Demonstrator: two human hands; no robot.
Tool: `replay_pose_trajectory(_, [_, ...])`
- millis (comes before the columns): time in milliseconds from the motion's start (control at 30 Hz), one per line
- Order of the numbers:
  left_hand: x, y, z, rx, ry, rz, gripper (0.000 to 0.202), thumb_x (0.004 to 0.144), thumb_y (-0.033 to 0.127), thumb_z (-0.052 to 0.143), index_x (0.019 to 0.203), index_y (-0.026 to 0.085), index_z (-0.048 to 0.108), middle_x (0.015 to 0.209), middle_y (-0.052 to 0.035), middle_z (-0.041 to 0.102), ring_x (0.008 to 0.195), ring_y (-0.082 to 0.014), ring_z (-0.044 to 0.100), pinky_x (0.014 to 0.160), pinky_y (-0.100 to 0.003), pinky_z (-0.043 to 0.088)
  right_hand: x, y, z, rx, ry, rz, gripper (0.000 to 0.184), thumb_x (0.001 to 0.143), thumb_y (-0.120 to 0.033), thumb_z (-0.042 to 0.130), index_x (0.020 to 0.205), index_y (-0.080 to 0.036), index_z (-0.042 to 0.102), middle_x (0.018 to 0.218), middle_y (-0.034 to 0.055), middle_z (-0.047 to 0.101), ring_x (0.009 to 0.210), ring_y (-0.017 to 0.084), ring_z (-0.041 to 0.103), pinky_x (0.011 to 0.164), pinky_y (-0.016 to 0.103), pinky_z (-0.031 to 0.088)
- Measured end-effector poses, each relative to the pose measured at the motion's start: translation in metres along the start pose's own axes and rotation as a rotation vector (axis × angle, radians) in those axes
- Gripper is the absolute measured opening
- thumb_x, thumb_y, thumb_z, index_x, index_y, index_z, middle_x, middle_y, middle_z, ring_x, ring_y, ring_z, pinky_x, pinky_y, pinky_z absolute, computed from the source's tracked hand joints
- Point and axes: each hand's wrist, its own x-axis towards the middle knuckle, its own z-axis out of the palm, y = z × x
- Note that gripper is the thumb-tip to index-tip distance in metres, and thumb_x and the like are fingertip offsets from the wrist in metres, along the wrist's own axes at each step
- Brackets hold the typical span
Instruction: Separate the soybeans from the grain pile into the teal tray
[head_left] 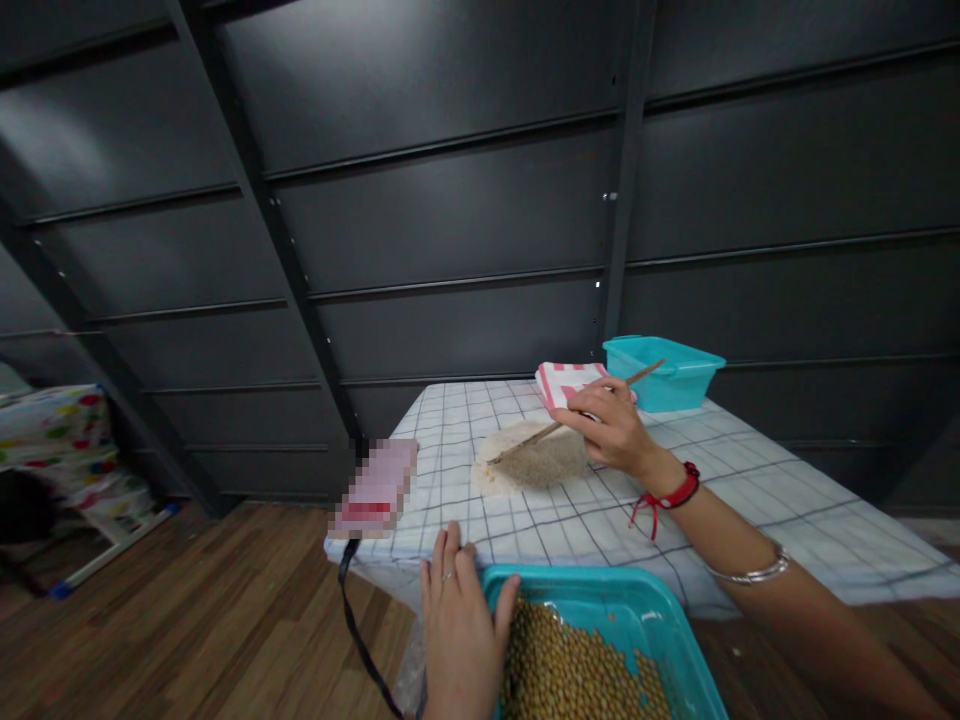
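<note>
My right hand [611, 425] is closed around thin wooden chopsticks [536, 437]; whether it is one stick or two I cannot make out. Their lower tips touch the left part of a spread heap of fine beige grains [540, 468] on the checked cloth. My left hand [465, 625] is at the left side of a teal plastic basin [600, 580], thumb over its rim and fingers stretched forward along the outside. Many round, greenish-brown beans [581, 665] lie inside the basin. The lower part of the basin is cut off by the frame.
A second teal basin [679, 385] stands at the table's far right, beside a folded pink-and-white striped cloth [570, 375]. At the left edge lies a pink, blurred-out flat object [379, 485] with a black strap [352, 620]. A dark panelled wall [450, 220] rises behind the table.
</note>
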Motion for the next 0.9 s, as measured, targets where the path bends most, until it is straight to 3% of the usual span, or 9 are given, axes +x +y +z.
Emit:
replay_pose_trajectory(167, [-0.002,0.0,0.002,-0.031,-0.001,-0.014,0.038,0.08,0.049,0.04,0.096,0.015,0.046,0.117,-0.0194,0.054,0.111,-0.0336,0.047,0.081,-0.055,0.044,0.001,0.0,0.0,-0.014,0.032,0.019,0.035,0.073,-0.003,0.038,0.095,-0.022,0.058,0.074,0.0006,0.057,0.073,0.015,0.048,0.075,0.036,0.032])
replay_pose_trajectory(367, [-0.003,-0.001,0.002,-0.072,-0.014,-0.034,0.037,0.079,0.047,0.042,0.096,0.015,0.047,0.119,-0.0202,0.052,0.113,-0.0337,0.045,0.082,-0.056,0.043,0.007,-0.004,-0.005,0.01,-0.071,-0.039,0.035,0.073,-0.001,0.038,0.092,-0.023,0.056,0.074,-0.0011,0.058,0.073,0.014,0.049,0.075,0.033,0.032])
replay_pose_trajectory(467, [-0.003,-0.003,0.002,-0.082,-0.019,-0.041,0.038,0.079,0.048,0.043,0.097,0.015,0.047,0.119,-0.0197,0.052,0.114,-0.0337,0.045,0.083,-0.056,0.042,0.008,-0.003,-0.008,-0.023,-0.024,-0.009,0.033,0.073,-0.002,0.038,0.092,-0.022,0.056,0.075,-0.0002,0.058,0.072,0.014,0.048,0.076,0.033,0.033])
replay_pose_trajectory(567, [-0.003,-0.003,0.002,-0.09,-0.016,-0.038,0.038,0.078,0.048,0.043,0.097,0.015,0.047,0.12,-0.0204,0.052,0.114,-0.0338,0.045,0.083,-0.057,0.042,0.009,-0.003,-0.002,-0.09,0.001,0.035,0.031,0.074,-0.001,0.037,0.09,-0.019,0.057,0.073,0.0014,0.057,0.071,0.014,0.048,0.075,0.033,0.032])
replay_pose_trajectory(733, [-0.002,-0.002,0.001,-0.066,-0.003,-0.028,0.038,0.079,0.048,0.042,0.096,0.015,0.046,0.118,-0.0199,0.053,0.112,-0.0342,0.046,0.082,-0.056,0.043,0.012,-0.006,0.011,-0.088,-0.075,0.029,0.031,0.075,-0.001,0.036,0.087,-0.019,0.058,0.07,0.0011,0.057,0.069,0.015,0.046,0.072,0.032,0.031])
replay_pose_trajectory(900, [-0.001,-0.002,-0.001,-0.041,-0.006,-0.01,0.038,0.079,0.047,0.041,0.096,0.014,0.046,0.116,-0.0212,0.053,0.111,-0.0344,0.047,0.081,-0.055,0.044,0.01,-0.003,0.0,-0.06,-0.101,0.001,0.031,0.073,-0.001,0.037,0.087,-0.019,0.057,0.072,0.0008,0.058,0.07,0.014,0.047,0.074,0.032,0.031])
